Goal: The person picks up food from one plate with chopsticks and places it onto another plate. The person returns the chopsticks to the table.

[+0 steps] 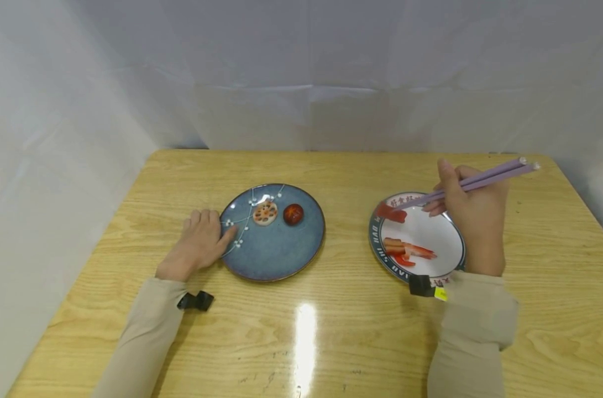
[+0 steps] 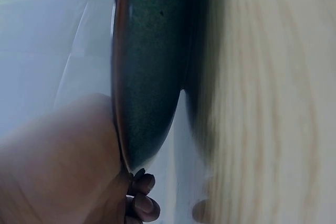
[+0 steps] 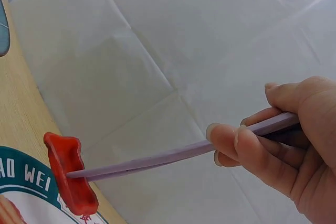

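My right hand grips a pair of purple chopsticks. A glossy red food piece with raised edges is at their tips, over the left part of a white plate with a green lettered rim. Red-and-orange strips, one shaped like a shrimp, lie on that plate. My left hand holds the left rim of a blue plate, thumb over the top and fingertips showing at the edge in the left wrist view. On the blue plate lie a lotus root slice and a round brown mushroom cap.
Both plates stand on a light wooden table, the blue one to the left, the white one to the right, with a gap between them. A pale sheet hangs behind the table and along its sides.
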The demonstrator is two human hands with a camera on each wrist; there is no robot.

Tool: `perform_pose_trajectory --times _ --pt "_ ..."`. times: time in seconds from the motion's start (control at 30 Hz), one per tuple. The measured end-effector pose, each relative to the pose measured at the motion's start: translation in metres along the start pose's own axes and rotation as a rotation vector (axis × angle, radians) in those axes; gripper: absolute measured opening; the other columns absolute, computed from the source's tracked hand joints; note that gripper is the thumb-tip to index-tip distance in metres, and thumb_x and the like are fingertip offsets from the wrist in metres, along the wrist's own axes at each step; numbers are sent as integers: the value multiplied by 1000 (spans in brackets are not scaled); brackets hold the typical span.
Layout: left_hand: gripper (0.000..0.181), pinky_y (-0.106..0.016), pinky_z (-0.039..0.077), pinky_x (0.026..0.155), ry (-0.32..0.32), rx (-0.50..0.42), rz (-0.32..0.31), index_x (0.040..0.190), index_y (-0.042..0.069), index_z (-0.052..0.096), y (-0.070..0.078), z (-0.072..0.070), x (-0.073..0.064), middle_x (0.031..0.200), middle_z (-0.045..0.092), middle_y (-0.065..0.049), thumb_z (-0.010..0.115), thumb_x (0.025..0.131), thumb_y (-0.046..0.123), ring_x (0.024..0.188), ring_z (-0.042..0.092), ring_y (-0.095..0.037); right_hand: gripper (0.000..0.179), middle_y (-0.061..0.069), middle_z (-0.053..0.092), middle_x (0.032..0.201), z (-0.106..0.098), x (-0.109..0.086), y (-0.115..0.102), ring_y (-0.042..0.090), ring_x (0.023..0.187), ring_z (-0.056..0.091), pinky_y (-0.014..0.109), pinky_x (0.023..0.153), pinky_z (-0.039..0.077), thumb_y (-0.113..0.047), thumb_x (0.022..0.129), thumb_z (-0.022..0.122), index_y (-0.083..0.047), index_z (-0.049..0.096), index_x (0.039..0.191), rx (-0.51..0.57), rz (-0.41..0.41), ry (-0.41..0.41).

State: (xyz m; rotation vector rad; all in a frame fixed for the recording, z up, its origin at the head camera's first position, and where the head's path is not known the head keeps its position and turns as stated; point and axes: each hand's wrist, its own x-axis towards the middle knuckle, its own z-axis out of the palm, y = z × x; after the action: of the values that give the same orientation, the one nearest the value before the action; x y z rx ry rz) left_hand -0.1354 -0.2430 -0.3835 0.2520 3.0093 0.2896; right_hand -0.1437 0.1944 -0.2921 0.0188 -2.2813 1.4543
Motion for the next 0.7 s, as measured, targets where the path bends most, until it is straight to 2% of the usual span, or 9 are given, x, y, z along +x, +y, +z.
perform_pose_trajectory --times 0.2,0.43,0.7 --pt "31 -50 29 80 22 4 -5 94 -7 39 1 0 0 94 38 -22 31 102 21 93 34 -39 46 -5 61 53 4 0 0 9 40 59 23 40 46 -27 95 60 11 62 71 99 -35 12" --pt "30 -49 29 78 31 2 -1 92 -6 39 1 1 0 93 37 -22 30 101 20 91 34 -39 44 -4 61 53 10 0 -4 11 40 59 24 40 46 -27 95 61 10 63 71 123 -17 5" --pt "30 -50 29 79 39 -3 -4 91 -6 39 1 3 1 93 38 -22 30 101 21 91 34 -39 46 -4 60 50 13 -1 -6 11 39 59 23 39 46 -26 95 60 12 61 69 147 -50 4"
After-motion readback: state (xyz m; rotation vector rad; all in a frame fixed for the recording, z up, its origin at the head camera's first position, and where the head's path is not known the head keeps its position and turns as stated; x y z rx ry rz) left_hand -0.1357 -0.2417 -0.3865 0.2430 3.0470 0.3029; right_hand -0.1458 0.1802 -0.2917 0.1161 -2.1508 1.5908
